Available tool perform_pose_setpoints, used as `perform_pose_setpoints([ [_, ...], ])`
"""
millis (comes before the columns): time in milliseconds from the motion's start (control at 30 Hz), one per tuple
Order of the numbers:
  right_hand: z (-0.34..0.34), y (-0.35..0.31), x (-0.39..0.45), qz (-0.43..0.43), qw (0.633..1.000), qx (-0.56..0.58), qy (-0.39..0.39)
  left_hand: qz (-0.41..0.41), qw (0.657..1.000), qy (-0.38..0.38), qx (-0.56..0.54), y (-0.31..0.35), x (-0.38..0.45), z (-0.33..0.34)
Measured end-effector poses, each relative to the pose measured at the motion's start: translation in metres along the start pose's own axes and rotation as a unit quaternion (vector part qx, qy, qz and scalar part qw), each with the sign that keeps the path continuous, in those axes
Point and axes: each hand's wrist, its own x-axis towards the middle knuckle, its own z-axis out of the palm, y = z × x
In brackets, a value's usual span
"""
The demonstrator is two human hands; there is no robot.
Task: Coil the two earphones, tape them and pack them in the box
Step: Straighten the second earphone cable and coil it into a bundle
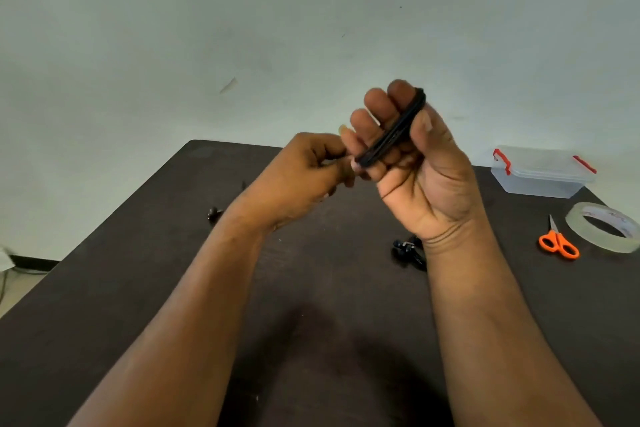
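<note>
One coil wound, its tail at the left fingertips

One earphone is wrapped as a black coil (393, 133) round the fingers (375, 104) of my right hand (419, 166), which is raised above the table (138, 288) with the palm facing me. Those fingers are curled inside the loops, so the coil is carried by them, not pinched. Its long axis runs on a slant, from upper right by the forefinger down to lower left by the little finger.

That lower-left end is what the coming move turns on: my left hand (304, 177) sits just beside it, fingers bunched as if pinching the loose end, though I cannot see the cable between them. So the left hand is the nearer one for finishing the wrap.

Below my right wrist, the second earphone (407, 251) lies uncoiled on the table. Tape (602, 227), scissors (557, 241) and the box (540, 172) wait at the far right, lid closed.
</note>
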Motion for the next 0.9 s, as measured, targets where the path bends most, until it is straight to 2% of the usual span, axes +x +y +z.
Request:
perform_pose_setpoints([
  [100,-0.003,-0.009,-0.002,-0.029,0.993,-0.083,0.076,-0.035,0.998,-0.028,0.038,0.0,0.0,-0.002],
  [167,-0.004,-0.013,-0.003,-0.032,0.964,-0.223,0.142,-0.048,0.995,-0.036,0.078,0.003,-0.001,-0.007],
  [233,-0.003,-0.013,-0.003,-0.006,0.903,-0.394,0.173,-0.069,0.986,-0.043,0.146,0.005,-0.002,-0.014],
  [300,0.001,-0.01,-0.001,0.049,0.841,-0.512,0.168,-0.093,0.973,-0.041,0.207,0.007,-0.002,-0.019],
  [500,-0.001,-0.001,0.001,0.188,0.704,-0.667,0.156,-0.129,0.928,-0.01,0.349,0.014,-0.003,-0.028],
  [567,-0.002,-0.003,0.0,0.231,0.708,-0.648,0.159,-0.116,0.931,0.0,0.345,0.016,-0.003,-0.032],
  [633,-0.001,-0.002,0.0,0.281,0.726,-0.612,0.139,-0.094,0.939,-0.003,0.331,0.016,-0.003,-0.031],
  [767,0.0,-0.002,-0.006,0.303,0.817,-0.479,0.105,-0.041,0.954,-0.011,0.298,0.013,-0.004,-0.031],
  [833,0.0,-0.011,-0.011,0.287,0.858,-0.42,0.076,-0.008,0.982,-0.019,0.19,0.014,-0.005,-0.031],
  [900,0.003,-0.018,-0.014,0.253,0.907,-0.335,0.036,0.019,0.999,-0.03,0.03,0.016,-0.006,-0.027],
])
